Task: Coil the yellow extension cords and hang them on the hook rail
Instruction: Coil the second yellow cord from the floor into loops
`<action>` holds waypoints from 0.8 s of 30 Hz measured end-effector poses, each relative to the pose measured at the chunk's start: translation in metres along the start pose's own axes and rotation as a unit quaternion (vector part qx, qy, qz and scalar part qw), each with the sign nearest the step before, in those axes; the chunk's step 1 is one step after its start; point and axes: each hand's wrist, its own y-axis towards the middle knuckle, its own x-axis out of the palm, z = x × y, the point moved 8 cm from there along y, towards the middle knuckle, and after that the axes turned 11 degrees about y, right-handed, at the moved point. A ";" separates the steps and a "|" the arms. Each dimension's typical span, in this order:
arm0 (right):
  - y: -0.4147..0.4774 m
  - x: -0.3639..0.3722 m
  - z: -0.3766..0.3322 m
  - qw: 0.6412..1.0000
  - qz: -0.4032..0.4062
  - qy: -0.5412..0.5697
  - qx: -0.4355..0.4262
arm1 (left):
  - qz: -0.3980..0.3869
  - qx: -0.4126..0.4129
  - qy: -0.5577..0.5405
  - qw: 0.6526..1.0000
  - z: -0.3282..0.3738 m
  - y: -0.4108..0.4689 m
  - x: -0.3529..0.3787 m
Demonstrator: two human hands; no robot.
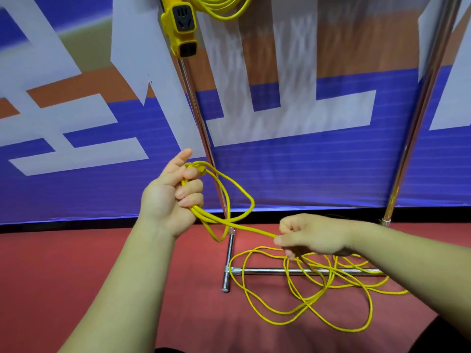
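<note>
2 yellow cords are in sight. 1, the hung coil [224,8], dangles at the top edge with its socket block [181,26] against the rack upright [201,123]; whatever hook holds it is out of view. The other is mine to deal with, and I judge I am early in coiling it.

My left hand [168,200] is raised, palm toward me, its fingers [190,192] curled round a small bunch of loops [237,192] that droop beside the upright. From there the cord runs down to my right hand [316,235], whose thumb and forefinger pinch the strand, the other fingers tucked in. Most of the length, the loose cord [313,301], sprawls in overlapping rings on the red floor [102,276], lying across the base bar [280,270] of the rack.

Next, I think, the right hand must slide back along the strand, draw up a fresh length and lay it into the left palm as another loop matching the others. The rings cross one another and the bar, so a gentle pull should matter, or they may snag or knot.
</note>
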 end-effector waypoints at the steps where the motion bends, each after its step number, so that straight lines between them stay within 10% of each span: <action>1: -0.002 -0.007 0.000 1.000 0.015 0.023 0.004 | -0.001 -0.008 0.023 1.000 -0.001 -0.001 -0.004; 6: -0.009 -0.031 -0.025 0.986 0.141 0.051 -0.068 | 0.004 -0.044 0.205 0.978 -0.017 -0.007 -0.007; 11: -0.016 -0.029 -0.057 0.971 0.162 0.112 -0.138 | -0.053 -0.027 0.467 0.882 -0.042 -0.019 0.023; 24: -0.038 -0.025 -0.081 0.969 0.126 0.122 -0.176 | -0.068 0.027 0.506 0.859 -0.046 -0.022 0.046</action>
